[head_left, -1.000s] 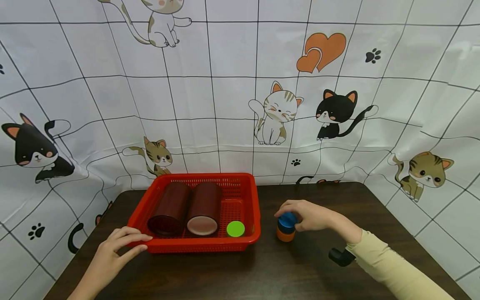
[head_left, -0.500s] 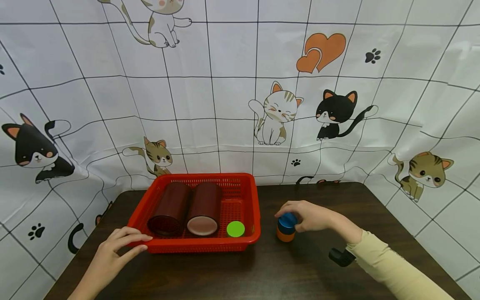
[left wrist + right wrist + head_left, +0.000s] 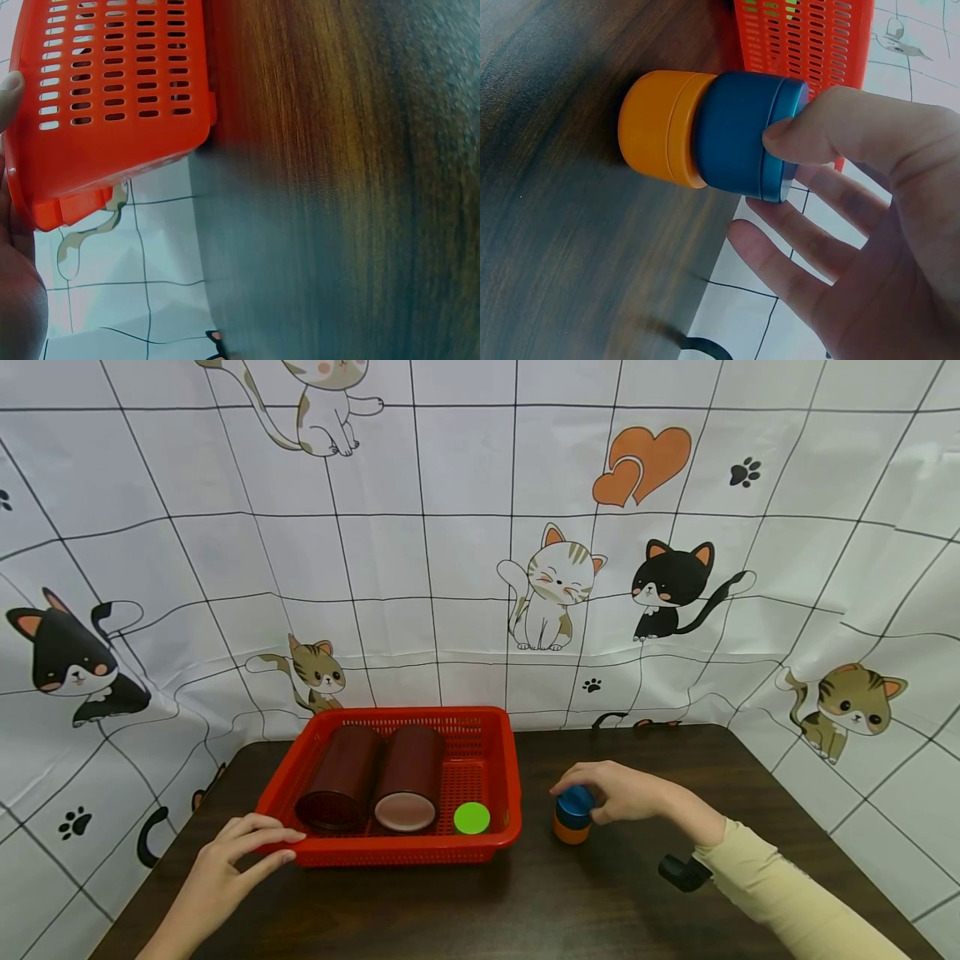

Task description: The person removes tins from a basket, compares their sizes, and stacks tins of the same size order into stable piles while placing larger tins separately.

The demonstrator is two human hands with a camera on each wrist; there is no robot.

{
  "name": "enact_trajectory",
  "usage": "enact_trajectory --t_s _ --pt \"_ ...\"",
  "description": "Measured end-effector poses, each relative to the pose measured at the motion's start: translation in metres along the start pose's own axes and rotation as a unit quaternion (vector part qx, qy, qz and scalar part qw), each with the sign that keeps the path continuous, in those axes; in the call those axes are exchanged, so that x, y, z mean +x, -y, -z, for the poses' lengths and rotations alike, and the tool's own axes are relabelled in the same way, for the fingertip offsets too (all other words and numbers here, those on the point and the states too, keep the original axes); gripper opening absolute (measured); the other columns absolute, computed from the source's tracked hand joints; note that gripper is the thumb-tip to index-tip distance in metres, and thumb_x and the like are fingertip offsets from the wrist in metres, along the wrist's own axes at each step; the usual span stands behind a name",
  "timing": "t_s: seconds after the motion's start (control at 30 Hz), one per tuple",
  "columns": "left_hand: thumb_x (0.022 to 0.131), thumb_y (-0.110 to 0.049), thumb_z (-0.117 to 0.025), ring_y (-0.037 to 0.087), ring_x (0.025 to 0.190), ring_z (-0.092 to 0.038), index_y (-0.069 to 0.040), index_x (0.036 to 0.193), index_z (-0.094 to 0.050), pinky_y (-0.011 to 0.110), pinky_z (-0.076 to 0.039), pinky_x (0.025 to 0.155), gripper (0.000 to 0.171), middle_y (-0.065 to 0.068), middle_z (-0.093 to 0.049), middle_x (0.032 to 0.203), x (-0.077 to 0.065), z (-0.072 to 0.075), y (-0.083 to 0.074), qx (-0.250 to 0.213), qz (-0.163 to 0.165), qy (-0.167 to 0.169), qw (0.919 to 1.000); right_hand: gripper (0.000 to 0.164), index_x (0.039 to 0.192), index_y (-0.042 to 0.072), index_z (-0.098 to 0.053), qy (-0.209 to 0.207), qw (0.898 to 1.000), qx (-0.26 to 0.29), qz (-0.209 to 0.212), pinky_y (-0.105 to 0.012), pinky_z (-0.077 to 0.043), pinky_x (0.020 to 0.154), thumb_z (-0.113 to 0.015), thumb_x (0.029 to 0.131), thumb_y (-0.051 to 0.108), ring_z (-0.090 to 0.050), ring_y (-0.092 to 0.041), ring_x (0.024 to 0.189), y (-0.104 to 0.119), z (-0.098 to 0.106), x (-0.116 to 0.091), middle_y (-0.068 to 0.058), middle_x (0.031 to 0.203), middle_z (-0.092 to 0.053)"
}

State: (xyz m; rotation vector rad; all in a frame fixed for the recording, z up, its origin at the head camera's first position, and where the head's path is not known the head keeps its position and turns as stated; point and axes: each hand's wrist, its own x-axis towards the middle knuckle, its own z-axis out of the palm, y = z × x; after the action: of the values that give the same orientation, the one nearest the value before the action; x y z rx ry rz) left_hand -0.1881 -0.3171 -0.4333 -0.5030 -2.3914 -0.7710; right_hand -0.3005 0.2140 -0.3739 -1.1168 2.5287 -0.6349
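In the head view, at five o'clock, my right hand [image 3: 618,793] pinches the shiny blue round jar [image 3: 574,808], already upon the orange round jar [image 3: 572,833]. At seven o'clock is the red plastic basket [image 3: 390,850]. In the left wrist view, my left hand [image 3: 19,300] grips its rim [image 3: 19,180]. In the right wrist view, my thumb [image 3: 784,141] presses the blue jar's edge, lower fingers [image 3: 769,259] half open; stacking seems done, releasing not yet.
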Motion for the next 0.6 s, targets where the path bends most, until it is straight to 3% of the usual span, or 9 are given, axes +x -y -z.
enact_trajectory --t_s 0.27,0.6 --pt "0.072 -0.008 -0.085 -0.008 0.093 -0.044 -0.033 0.102 -0.076 0.009 -0.036 0.077 0.04 -0.016 -0.063 0.099 -0.0008 -0.0007 0.0026 0.002 0.0 0.0 1.0 0.053 0.133 0.019 -0.06 0.0 1.0 0.015 0.007 -0.036 -0.057 0.091 -0.071 0.085 0.002 -0.057 -0.026 0.116 -0.0034 0.0001 0.0009 -0.009 0.136 -0.056" --pt "0.072 -0.007 -0.085 -0.008 0.093 -0.044 -0.036 0.102 -0.075 0.008 -0.037 0.077 0.043 -0.016 -0.064 0.099 -0.0006 -0.0007 0.0027 0.003 0.0 -0.002 1.0 0.05 0.132 0.02 -0.06 -0.002 1.0 0.008 0.013 -0.039 -0.057 0.091 -0.075 0.086 0.009 -0.058 -0.027 0.116 -0.0034 0.0005 0.0011 -0.008 0.136 -0.056"
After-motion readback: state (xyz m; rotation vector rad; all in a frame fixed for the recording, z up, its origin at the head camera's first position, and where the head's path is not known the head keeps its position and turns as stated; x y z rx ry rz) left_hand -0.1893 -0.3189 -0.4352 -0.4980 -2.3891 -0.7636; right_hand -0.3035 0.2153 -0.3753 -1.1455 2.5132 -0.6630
